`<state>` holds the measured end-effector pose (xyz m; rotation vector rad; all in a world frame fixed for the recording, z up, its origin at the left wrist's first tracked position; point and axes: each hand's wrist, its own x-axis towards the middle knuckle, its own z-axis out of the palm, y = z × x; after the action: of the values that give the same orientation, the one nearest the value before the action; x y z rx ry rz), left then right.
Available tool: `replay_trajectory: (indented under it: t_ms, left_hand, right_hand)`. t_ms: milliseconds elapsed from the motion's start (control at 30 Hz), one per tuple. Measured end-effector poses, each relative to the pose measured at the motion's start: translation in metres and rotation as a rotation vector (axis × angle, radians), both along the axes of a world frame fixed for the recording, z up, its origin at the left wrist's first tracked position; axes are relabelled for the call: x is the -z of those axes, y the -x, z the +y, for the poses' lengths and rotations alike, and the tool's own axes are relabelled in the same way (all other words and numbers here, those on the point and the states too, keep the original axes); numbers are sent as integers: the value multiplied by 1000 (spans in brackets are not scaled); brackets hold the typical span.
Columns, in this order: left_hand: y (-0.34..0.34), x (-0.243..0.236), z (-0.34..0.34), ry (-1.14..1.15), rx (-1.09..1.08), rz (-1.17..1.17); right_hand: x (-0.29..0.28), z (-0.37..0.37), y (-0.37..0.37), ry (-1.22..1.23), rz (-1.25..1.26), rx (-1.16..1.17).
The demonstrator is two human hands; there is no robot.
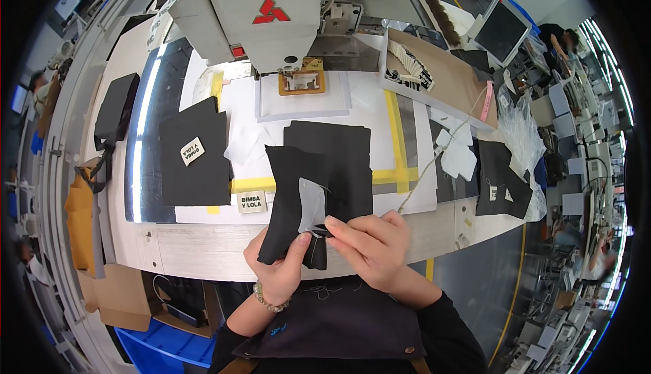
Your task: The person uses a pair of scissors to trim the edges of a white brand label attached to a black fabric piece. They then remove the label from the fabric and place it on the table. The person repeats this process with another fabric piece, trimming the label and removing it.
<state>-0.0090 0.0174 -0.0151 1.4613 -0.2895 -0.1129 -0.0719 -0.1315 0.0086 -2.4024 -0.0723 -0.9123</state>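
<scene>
My left hand [279, 269], with a beaded bracelet at the wrist, is closed on a black fabric piece [283, 187] near its lower edge. On the side facing me, the fabric carries a pale grey backing patch [312, 201] with loose threads at its edge. My right hand [373, 245] pinches a small dark pointed tool [320, 230] against the patch's lower edge; the fingers hide most of it, so its exact kind does not show. Just beyond lie stacked black fabric pieces [349, 150]. A cream label [251, 202] rests on the table, left of the held fabric.
An industrial sewing machine [264, 21] stands ahead, with a clamp frame [302, 82] below its head. Another cream label [192, 151] lies on black pieces [196, 187] at left. A cardboard tray [441, 92] holding labels is at right, near white scraps [458, 157] and crumpled plastic [522, 126].
</scene>
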Motion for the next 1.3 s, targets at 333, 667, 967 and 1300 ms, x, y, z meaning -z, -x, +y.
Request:
replay_trajectory:
  t_ms: [333,667,967,1300]
  left_hand:
    - [0,0,1,-32,12,-66]
    - [-2,-5,2,-96,54,-159]
    - [0,-3,1,-23,71,-81]
    - [0,-4,-1,0,100,54]
  right_hand:
    - [-1,3,2,140,-58,60]
    - [3,3,2,196,-80,72]
    - [12,-2,-1,354,-177,83]
    - [8,-6,-1,63,-79,27]
